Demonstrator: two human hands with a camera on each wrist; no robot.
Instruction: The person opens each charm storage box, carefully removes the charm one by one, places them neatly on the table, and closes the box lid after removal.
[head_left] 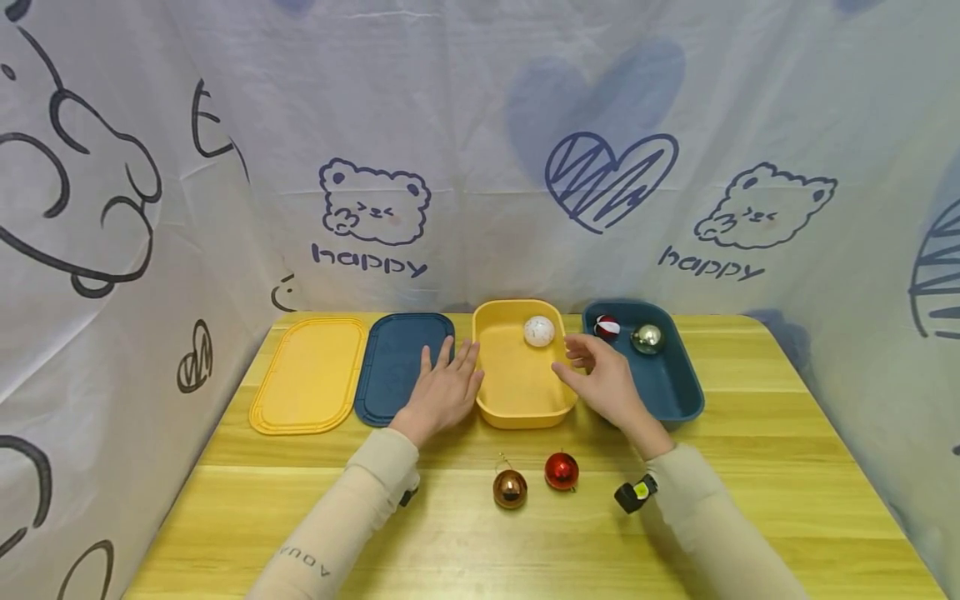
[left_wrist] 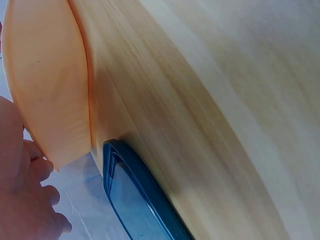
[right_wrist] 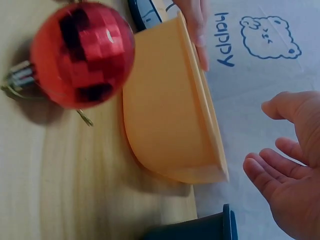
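Note:
In the head view, a yellow box (head_left: 517,387) stands between both hands, with a white ball (head_left: 538,331) inside at its back. Straight, spread fingers of my left hand (head_left: 445,393) lie by the box's left rim; the left wrist view has this hand (left_wrist: 22,185) beside the box wall. My right hand (head_left: 606,383) hovers near the right rim, fingers slightly bent, holding nothing; a gap from the box shows in the right wrist view. A red bauble (head_left: 562,472) and a copper-coloured bauble (head_left: 510,489) lie on the table in front of the box.
On the right, a dark blue box (head_left: 675,396) contains a dark red-and-white bauble (head_left: 607,327) and a silvery-gold bauble (head_left: 647,338). A blue lid (head_left: 390,379) and a yellow lid (head_left: 307,379) lie flat at left. Printed cloth (head_left: 480,150) hangs behind the table.

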